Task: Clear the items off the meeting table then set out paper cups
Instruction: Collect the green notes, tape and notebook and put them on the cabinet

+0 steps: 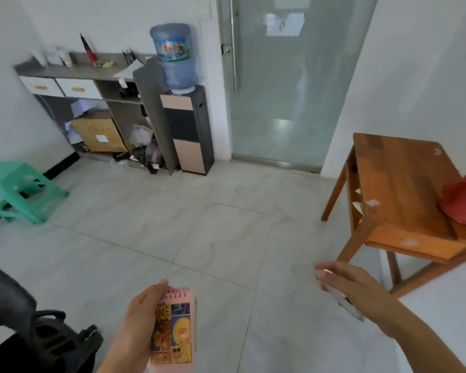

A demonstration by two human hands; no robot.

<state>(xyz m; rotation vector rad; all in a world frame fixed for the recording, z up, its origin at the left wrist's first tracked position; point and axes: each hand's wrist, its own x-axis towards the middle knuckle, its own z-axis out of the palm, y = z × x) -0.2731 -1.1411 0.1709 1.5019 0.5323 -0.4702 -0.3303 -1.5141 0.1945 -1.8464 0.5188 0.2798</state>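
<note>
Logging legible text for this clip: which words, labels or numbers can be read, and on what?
Cover of the pink notebook in the left hand: lettering too blurred to read.
Label on the water jug: red characters, unreadable.
Sticker on the cardboard box: too small to read.
No text reads clearly.

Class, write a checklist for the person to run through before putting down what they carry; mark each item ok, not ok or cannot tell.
1. Left hand grips the pink spiral-bound cartoon notebook: ok.
2. Right hand securely holds the blurred white object beneath it: cannot tell.
3. Grey tiled floor ahead free of obstacles: ok.
4. Brown wooden table has bare top beside the red object: ok.
</note>
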